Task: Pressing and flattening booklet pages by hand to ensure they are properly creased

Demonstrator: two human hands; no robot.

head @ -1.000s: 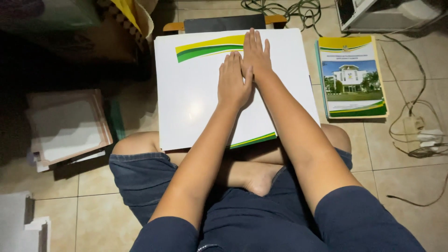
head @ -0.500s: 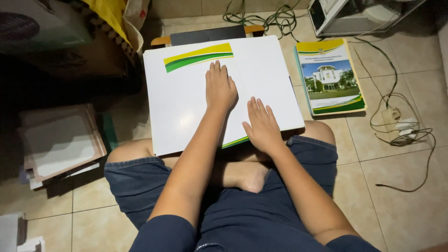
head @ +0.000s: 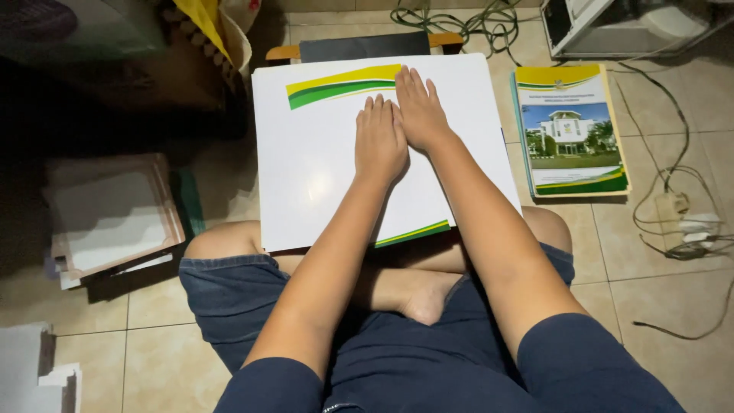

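White sheet [head: 321,176], near edge behind forearms

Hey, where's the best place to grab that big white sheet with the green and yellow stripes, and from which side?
Probably the sheet's two side edges, one hand from each side. It lies flat across the knees, and its left and right edges overhang with nothing against them. Both hands, left and right, press flat on its middle, so they would slide outward to the edges.

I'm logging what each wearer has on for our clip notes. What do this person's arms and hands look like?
Short dark navy sleeves end near the upper arms, so both forearms are bare. The left hand and right hand are bare too: no gloves, rings, watch or bracelets show. Dark blue denim shorts are worn below.
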